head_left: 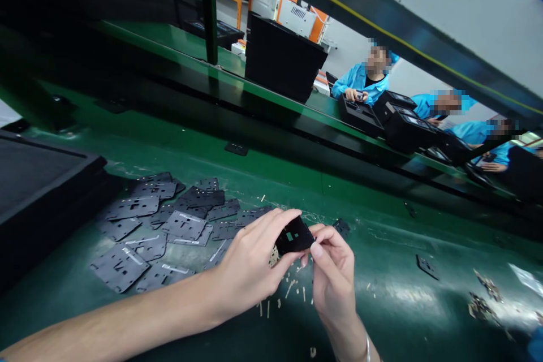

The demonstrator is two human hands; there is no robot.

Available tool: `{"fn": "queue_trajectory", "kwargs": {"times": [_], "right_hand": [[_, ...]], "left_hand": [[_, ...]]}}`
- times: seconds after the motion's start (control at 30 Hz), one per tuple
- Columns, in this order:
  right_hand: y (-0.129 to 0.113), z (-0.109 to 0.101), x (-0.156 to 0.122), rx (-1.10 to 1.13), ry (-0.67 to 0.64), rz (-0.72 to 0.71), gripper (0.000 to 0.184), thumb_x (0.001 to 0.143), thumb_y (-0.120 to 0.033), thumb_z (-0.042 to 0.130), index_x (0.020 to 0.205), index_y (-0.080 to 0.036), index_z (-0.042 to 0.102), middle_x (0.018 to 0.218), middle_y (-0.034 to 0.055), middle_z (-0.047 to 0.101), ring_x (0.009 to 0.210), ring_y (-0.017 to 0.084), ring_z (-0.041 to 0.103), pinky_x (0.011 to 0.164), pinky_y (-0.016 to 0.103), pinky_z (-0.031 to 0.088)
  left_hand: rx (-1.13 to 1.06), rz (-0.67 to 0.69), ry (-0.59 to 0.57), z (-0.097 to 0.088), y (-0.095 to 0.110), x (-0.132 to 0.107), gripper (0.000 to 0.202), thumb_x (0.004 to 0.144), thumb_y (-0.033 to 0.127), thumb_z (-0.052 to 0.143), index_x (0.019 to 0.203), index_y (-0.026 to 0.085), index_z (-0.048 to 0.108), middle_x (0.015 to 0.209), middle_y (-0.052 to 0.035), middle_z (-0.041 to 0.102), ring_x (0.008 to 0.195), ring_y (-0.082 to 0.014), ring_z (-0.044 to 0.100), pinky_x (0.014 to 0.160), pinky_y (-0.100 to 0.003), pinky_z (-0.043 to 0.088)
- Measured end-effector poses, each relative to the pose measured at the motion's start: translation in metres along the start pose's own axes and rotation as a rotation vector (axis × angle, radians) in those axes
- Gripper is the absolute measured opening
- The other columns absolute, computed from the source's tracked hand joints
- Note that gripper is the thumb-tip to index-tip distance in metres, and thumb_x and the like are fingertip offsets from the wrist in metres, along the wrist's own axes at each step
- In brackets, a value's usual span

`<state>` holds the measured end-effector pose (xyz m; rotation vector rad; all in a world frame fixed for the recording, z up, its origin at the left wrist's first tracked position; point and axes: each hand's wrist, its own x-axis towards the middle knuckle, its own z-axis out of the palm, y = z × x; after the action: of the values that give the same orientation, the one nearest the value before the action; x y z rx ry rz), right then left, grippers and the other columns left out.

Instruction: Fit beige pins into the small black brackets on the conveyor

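My left hand (257,257) grips a thin black plastic plate (299,235) with cut-out holes, thumb below and fingers along its upper edge. At the plate's right edge, my right hand (335,266) has thumb and fingertips pinched together; whether a small part is between them is too small to tell. The plate is held tilted above the green work surface (382,317). Left of my hands lies a loose heap of similar flat black plates (184,225), some with pale strips along an edge. Small pale strips (291,288) are scattered beneath my hands.
A black foam-like tray (46,181) stands at the left. Single plates lie at the back (236,149) and right (427,266). Small metallic parts (483,305) and a clear plastic bag (526,278) are at far right. Beyond the ledge, people in blue (360,82) work beside black boxes (407,124).
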<state>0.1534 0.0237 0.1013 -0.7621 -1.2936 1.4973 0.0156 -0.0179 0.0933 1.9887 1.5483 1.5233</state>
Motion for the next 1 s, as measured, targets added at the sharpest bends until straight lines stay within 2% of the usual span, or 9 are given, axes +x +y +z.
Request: {"fn": "queue_trajectory", "kwargs": {"times": [0.13,0.33,0.47,0.6,0.7,0.77,0.83,0.93,1.0], "right_hand": [[-0.006,-0.002,0.004,0.065,-0.081,0.088,0.011,0.069,-0.027,0.068,0.067,-0.019,0.061,0.075,0.0012,0.054,0.058,0.011,0.046,0.048,0.022,0.039],[-0.012,-0.008,0.013,0.171,-0.181,0.308,0.015,0.064,-0.027,0.070,0.063,-0.018,0.058,0.071,-0.0006,0.051,0.057,0.011,0.045,0.045,0.020,0.040],[-0.007,-0.010,0.019,0.114,-0.191,0.315,0.017,0.066,-0.029,0.070,0.064,-0.019,0.056,0.071,-0.0013,0.053,0.056,0.010,0.046,0.045,0.020,0.041],[-0.007,-0.026,0.034,-0.300,-0.029,0.091,0.016,0.079,-0.035,0.059,0.074,-0.020,0.060,0.080,0.0020,0.061,0.071,0.014,0.054,0.054,0.022,0.043],[-0.010,-0.049,0.046,-0.775,0.097,0.000,0.020,0.082,-0.039,0.054,0.079,-0.021,0.061,0.079,0.0003,0.064,0.059,0.011,0.053,0.052,0.022,0.038],[-0.011,-0.063,0.050,-1.141,0.041,0.023,0.020,0.083,-0.037,0.051,0.078,-0.022,0.061,0.076,-0.0012,0.065,0.055,0.011,0.053,0.051,0.023,0.035],[-0.010,-0.072,0.049,-1.424,-0.067,0.059,0.018,0.084,-0.030,0.049,0.076,-0.023,0.063,0.074,-0.0015,0.067,0.063,0.013,0.057,0.055,0.023,0.034],[-0.003,-0.081,0.041,-1.583,-0.174,0.115,0.019,0.080,-0.019,0.049,0.072,-0.025,0.065,0.072,-0.0014,0.069,0.068,0.015,0.060,0.056,0.023,0.031],[0.003,-0.085,0.033,-1.615,-0.227,0.151,0.021,0.077,-0.014,0.050,0.068,-0.025,0.066,0.070,-0.0013,0.069,0.066,0.015,0.061,0.055,0.023,0.029]], "left_hand": [[0.050,0.079,0.001,-0.002,-0.003,0.003,0.041,0.084,0.013,0.054,0.124,0.016,0.044,0.105,-0.0107,0.062,0.097,-0.0227,0.058,0.081,-0.036,0.051],[0.102,0.186,-0.086,-0.009,-0.005,0.008,0.039,0.085,0.008,0.048,0.123,0.016,0.045,0.102,-0.0089,0.063,0.091,-0.0208,0.057,0.071,-0.032,0.052],[0.115,0.167,-0.126,-0.008,-0.009,0.008,0.041,0.083,0.007,0.050,0.122,0.018,0.046,0.105,-0.0070,0.063,0.093,-0.0201,0.056,0.071,-0.030,0.052],[0.304,-0.013,-0.212,0.005,-0.039,0.023,0.045,0.081,0.013,0.056,0.124,0.019,0.046,0.109,-0.0067,0.062,0.100,-0.0222,0.056,0.075,-0.032,0.052],[0.540,-0.140,-0.326,0.024,-0.075,0.053,0.045,0.079,0.013,0.059,0.123,0.018,0.050,0.111,-0.0079,0.062,0.104,-0.0248,0.054,0.079,-0.033,0.050],[0.581,-0.171,-0.325,0.038,-0.096,0.078,0.047,0.078,0.011,0.059,0.124,0.017,0.050,0.110,-0.0102,0.063,0.105,-0.0269,0.053,0.079,-0.034,0.049],[0.590,-0.188,-0.296,0.050,-0.110,0.100,0.058,0.078,0.010,0.059,0.132,0.017,0.042,0.119,-0.0141,0.058,0.111,-0.0304,0.049,0.082,-0.037,0.047],[0.565,-0.172,-0.264,0.059,-0.115,0.114,0.066,0.079,0.008,0.058,0.139,0.019,0.032,0.139,-0.0169,0.040,0.126,-0.0344,0.034,0.092,-0.045,0.040],[0.518,-0.135,-0.277,0.057,-0.111,0.107,0.062,0.081,0.010,0.057,0.138,0.019,0.035,0.142,-0.0153,0.036,0.129,-0.0324,0.031,0.096,-0.045,0.037]]}}
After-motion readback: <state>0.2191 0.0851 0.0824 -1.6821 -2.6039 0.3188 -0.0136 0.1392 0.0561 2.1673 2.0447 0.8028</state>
